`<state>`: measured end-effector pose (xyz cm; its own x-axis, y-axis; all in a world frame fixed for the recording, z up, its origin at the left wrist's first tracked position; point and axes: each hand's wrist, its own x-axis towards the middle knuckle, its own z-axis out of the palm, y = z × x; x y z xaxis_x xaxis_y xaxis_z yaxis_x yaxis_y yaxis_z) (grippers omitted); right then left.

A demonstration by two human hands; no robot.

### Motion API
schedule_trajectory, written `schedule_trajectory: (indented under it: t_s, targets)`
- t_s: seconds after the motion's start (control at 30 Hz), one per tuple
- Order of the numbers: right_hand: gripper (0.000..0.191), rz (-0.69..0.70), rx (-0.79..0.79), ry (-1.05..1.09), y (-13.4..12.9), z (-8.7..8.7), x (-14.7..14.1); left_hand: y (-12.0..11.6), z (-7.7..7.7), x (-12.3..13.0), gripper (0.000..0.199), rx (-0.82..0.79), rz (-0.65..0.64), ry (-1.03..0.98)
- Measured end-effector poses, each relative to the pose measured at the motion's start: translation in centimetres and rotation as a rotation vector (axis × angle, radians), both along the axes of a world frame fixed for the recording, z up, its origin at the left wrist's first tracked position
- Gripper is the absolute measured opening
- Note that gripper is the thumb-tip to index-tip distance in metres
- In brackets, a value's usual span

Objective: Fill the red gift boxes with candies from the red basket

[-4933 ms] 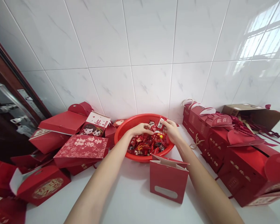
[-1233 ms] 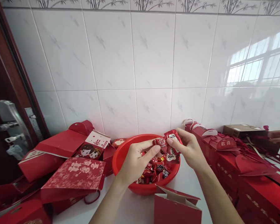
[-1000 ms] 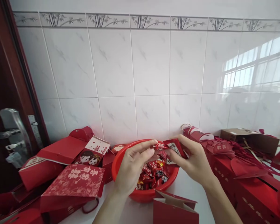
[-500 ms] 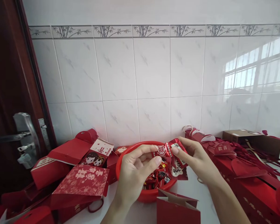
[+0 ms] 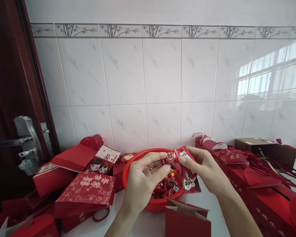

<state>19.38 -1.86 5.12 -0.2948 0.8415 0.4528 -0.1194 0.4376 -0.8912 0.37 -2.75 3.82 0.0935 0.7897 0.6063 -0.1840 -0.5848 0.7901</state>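
Above a red basin (image 5: pixel 155 208) of wrapped sweets (image 5: pixel 162 191), my right hand (image 5: pixel 207 168) pinches red candy packets (image 5: pixel 189 179) between thumb and fingers. One packet hangs down below the fingers, over the basin's right rim. My left hand (image 5: pixel 144 177) is at the left of the packets, its thumb and index finger apart around the left end of the upper one. The other left fingers are curled, and whether they hold anything is hidden. Just in front of the basin stands an open red box (image 5: pixel 187 220).
Red gift boxes (image 5: pixel 88 189) are heaped at the left, near a dark door with a metal handle (image 5: pixel 31 141). More red boxes (image 5: pixel 251 191) and a brown box (image 5: pixel 266 151) lie at the right. A tiled wall rises behind.
The packets have shifted slightly, the hanging one a little to the right and down. My right hand still grips them, and my left hand has barely moved. The view has tilted slightly.
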Motion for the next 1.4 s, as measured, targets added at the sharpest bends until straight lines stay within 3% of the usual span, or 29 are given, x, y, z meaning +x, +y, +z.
schedule_trajectory:
  t_s: [0.17, 0.4, 0.83, 0.9, 1.0, 1.1, 1.17, 1.27, 1.4]
  targets:
    - [0.026, 0.010, 0.009, 0.019, 0.2, -0.2, 0.3, -0.1, -0.2, 0.1, 0.016, 0.047, 0.008, 0.026]
    - [0.021, -0.053, 0.096, -0.056, -0.1, 0.1, 0.8, -0.3, -0.3, 0.4, 0.042, 0.041, 0.146, 0.032]
    - [0.026, -0.096, 0.193, -0.195, 0.0, 0.1, 1.7, 0.0, -1.1, 0.8, 0.041, 0.132, 0.166, 0.135]
    - [0.025, -0.132, 0.214, -0.197, -0.1, 0.2, 2.2, 0.2, -1.0, 0.4, 0.038, 0.100, 0.136, 0.214]
    - [0.024, -0.225, 0.258, -0.215, -0.7, 0.5, 3.7, 0.4, -0.4, -0.7, 0.013, 0.104, 0.037, 0.521]
    - [0.026, -0.255, 0.258, -0.281, -1.5, 1.1, 5.2, 0.5, 0.2, -1.5, 0.014, 0.101, -0.161, 0.920]
    - [0.024, -0.234, 0.237, -0.340, -2.0, 1.4, 5.6, 0.6, 0.2, -1.6, 0.015, 0.071, -0.274, 1.070]
    - [0.021, -0.197, 0.214, -0.414, -2.5, 1.5, 5.6, 0.9, -0.3, -1.0, 0.022, 0.046, -0.345, 1.121]
    - [0.021, -0.174, 0.206, -0.501, -2.5, 1.4, 5.5, 1.6, -1.1, -0.4, 0.027, 0.018, -0.356, 1.036]
